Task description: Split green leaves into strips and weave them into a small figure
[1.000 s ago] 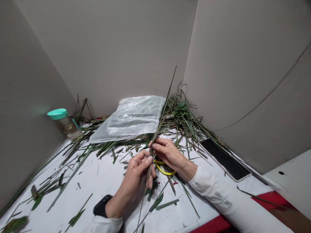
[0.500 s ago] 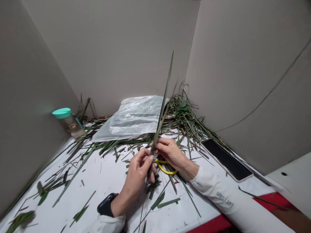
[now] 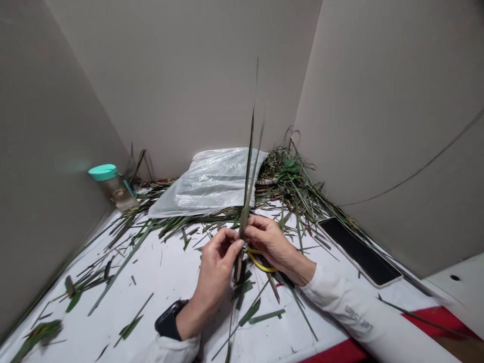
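Hands: L hand [image 3: 216, 267] & R hand [image 3: 269, 243] are close together, fingers of both pinch the same strip, so both are clamped on it.
Held thing: long green leaf strip [image 3: 246, 196], stands almost upright between the hands, thin tip pointing up, lower end goes below the grip. It looks split in 2 thin blades above the hands.
Under hands: yellow handle loops [image 3: 259, 262], prob. scissors, but blades are hidden; R hand is just above them, not touching as far as I can tell.
L wrist: black watch [image 3: 168, 320]; both arms in white sleeves, R one is white sleeve [image 3: 340, 302].
Around: many leaf scraps [image 3: 291, 176] lie on white table sheet [image 3: 170, 272], thick pile in back corner, w/ plastic bag [image 3: 206, 184] beside it.
Edges: cardboard wall [image 3: 181, 75] at back, phone or tablet [image 3: 359, 252] on R, jar w/ teal lid [image 3: 102, 172] at back L.
Room: white sheet in front of L hand has only thin scraps; upward, the air above hands is open up to the wall.
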`<action>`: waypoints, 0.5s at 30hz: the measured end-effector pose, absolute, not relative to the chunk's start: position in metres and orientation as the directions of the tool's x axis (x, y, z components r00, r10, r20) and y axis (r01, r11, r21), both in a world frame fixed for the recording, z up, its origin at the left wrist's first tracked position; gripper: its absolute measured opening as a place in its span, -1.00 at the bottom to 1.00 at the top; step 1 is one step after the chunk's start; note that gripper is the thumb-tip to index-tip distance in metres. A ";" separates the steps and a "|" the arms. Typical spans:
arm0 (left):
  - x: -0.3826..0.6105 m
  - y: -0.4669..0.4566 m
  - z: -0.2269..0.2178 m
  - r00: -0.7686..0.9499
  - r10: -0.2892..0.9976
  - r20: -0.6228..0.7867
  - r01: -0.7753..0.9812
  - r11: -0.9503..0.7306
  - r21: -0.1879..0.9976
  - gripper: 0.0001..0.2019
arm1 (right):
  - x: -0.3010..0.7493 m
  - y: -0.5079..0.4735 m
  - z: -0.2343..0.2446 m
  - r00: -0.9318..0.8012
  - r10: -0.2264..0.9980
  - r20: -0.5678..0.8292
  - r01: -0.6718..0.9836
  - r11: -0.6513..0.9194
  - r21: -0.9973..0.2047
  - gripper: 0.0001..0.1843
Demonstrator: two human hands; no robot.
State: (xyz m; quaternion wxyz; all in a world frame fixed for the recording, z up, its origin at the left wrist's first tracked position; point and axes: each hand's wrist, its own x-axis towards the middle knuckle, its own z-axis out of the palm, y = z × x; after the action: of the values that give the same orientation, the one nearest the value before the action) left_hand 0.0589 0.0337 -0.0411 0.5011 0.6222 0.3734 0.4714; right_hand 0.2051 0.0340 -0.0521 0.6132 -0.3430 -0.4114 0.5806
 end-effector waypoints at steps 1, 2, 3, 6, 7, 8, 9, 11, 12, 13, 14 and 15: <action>0.059 0.033 -0.041 0.277 0.936 0.217 -0.001 -0.226 0.974 -0.87 | 0.205 0.034 -0.052 -0.024 0.994 0.104 -0.436 0.083 -0.896 -0.72; 0.059 0.032 -0.040 0.275 0.936 0.222 0.006 -0.232 0.973 -0.87 | 0.206 0.034 -0.052 -0.036 0.994 0.103 -0.439 0.077 -0.895 -0.69; 0.058 0.031 -0.040 0.271 0.936 0.226 0.015 -0.239 0.971 -0.87 | 0.206 0.033 -0.051 -0.047 0.994 0.102 -0.438 0.071 -0.896 -0.67; 0.056 0.029 -0.040 0.250 0.938 0.240 0.035 -0.257 0.966 -0.87 | 0.207 0.031 -0.048 -0.075 0.991 0.107 -0.414 0.067 -0.908 -0.64; 0.056 0.029 -0.040 0.239 0.939 0.246 0.039 -0.262 0.964 -0.87 | 0.208 0.030 -0.047 -0.080 0.990 0.114 -0.400 0.073 -0.914 -0.64; 0.055 0.029 -0.040 0.227 0.941 0.251 0.042 -0.267 0.963 -0.87 | 0.208 0.029 -0.046 -0.081 0.989 0.122 -0.381 0.083 -0.921 -0.63; 0.055 0.029 -0.041 0.214 0.942 0.257 0.044 -0.272 0.961 -0.87 | 0.207 0.028 -0.045 -0.077 0.988 0.132 -0.358 0.097 -0.929 -0.64; 0.055 0.029 -0.041 0.191 0.943 0.272 0.046 -0.285 0.957 -0.88 | 0.206 0.027 -0.045 -0.052 0.987 0.155 -0.299 0.132 -0.945 -0.68; 0.055 0.029 -0.042 0.182 0.942 0.281 0.046 -0.293 0.955 -0.88 | 0.206 0.026 -0.045 -0.037 0.986 0.164 -0.266 0.149 -0.952 -0.71; 0.055 0.029 -0.042 0.175 0.941 0.290 0.046 -0.302 0.952 -0.89 | 0.205 0.026 -0.046 -0.023 0.985 0.173 -0.234 0.163 -0.958 -0.72; 0.056 0.028 -0.042 0.168 0.939 0.300 0.045 -0.311 0.949 -0.90 | 0.204 0.025 -0.046 -0.012 0.984 0.180 -0.205 0.174 -0.963 -0.73; 0.056 0.028 -0.043 0.163 0.938 0.307 0.044 -0.318 0.947 -0.90 | 0.203 0.024 -0.046 -0.003 0.982 0.188 -0.178 0.185 -0.966 -0.73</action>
State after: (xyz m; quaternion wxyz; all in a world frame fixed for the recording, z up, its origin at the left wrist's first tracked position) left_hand 0.0564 0.0279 -0.0427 0.4336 0.6273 0.3913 0.5151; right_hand 0.2026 0.0245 -0.0459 0.5824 -0.3994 -0.5032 0.4980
